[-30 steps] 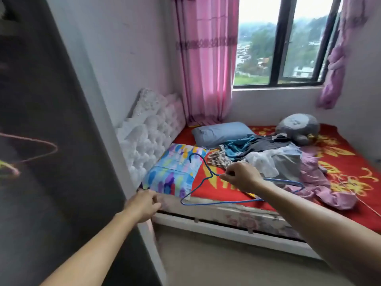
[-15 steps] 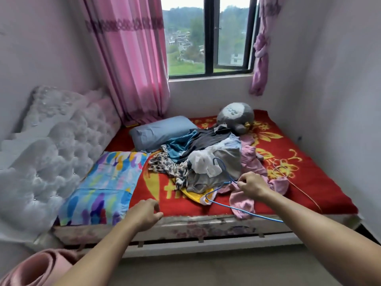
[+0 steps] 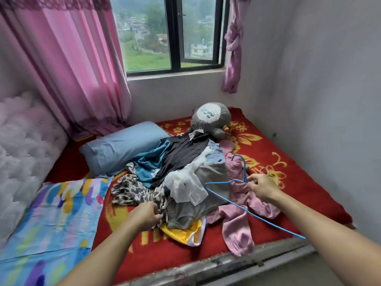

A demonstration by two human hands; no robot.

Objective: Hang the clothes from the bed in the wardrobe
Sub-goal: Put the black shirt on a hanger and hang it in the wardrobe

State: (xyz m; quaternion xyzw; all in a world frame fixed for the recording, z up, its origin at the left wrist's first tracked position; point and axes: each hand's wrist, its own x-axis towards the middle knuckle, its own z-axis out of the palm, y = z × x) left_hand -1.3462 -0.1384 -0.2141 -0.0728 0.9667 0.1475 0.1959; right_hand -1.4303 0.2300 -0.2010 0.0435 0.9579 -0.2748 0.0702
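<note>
1. Clothes [image 3: 181,178] lie heaped mid-bed [image 3: 299,182]; my view has swung off the wardrobe and closed in, so I judge picking a garment comes next.
2. My left hand [image 3: 144,215] has moved from the bed's edge onto the patterned garment [image 3: 132,188], fingers curled, pinching its cloth.
3. My right hand [image 3: 261,187] still grips the blue hanger [image 3: 228,200] at its neck, above the pink garment [image 3: 237,221].

Grey plush toy [image 3: 212,120] beside blue pillow [image 3: 121,147].
</note>
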